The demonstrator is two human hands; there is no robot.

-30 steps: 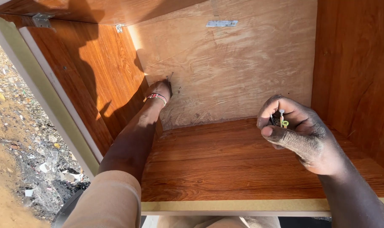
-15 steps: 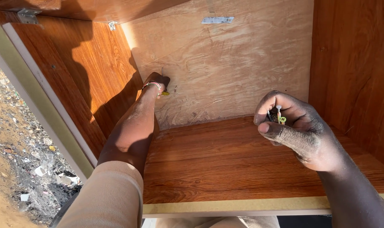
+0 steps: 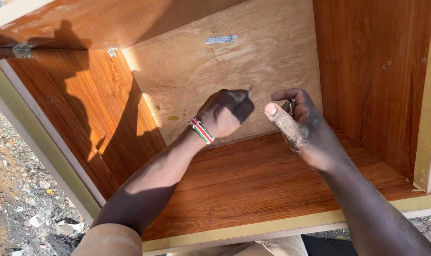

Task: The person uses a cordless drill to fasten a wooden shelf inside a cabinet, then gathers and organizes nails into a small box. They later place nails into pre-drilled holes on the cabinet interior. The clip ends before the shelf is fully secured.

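Both my hands are inside an open wooden cabinet (image 3: 272, 189) that has reddish laminate walls. My left hand (image 3: 225, 113), a striped band on its wrist, is curled into a fist against the plywood back panel (image 3: 253, 61). A thin metal tip, seemingly a small nail (image 3: 249, 89), shows at its fingertips. My right hand (image 3: 298, 128) hovers just to the right, thumb up, with its fingers pinched on small metal fasteners (image 3: 290, 107). The two hands are a few centimetres apart.
A small metal plate (image 3: 220, 39) is fixed high on the back panel and a yellowish speck (image 3: 173, 118) lies lower left. A hinge (image 3: 22, 48) sits on the left wall. Littered gravel ground (image 3: 21, 204) lies left of the cabinet's pale front edge (image 3: 253, 227).
My left hand has moved right from the back-left corner to the middle of the back panel, beside my right hand. My right hand has turned so its thumb points up.
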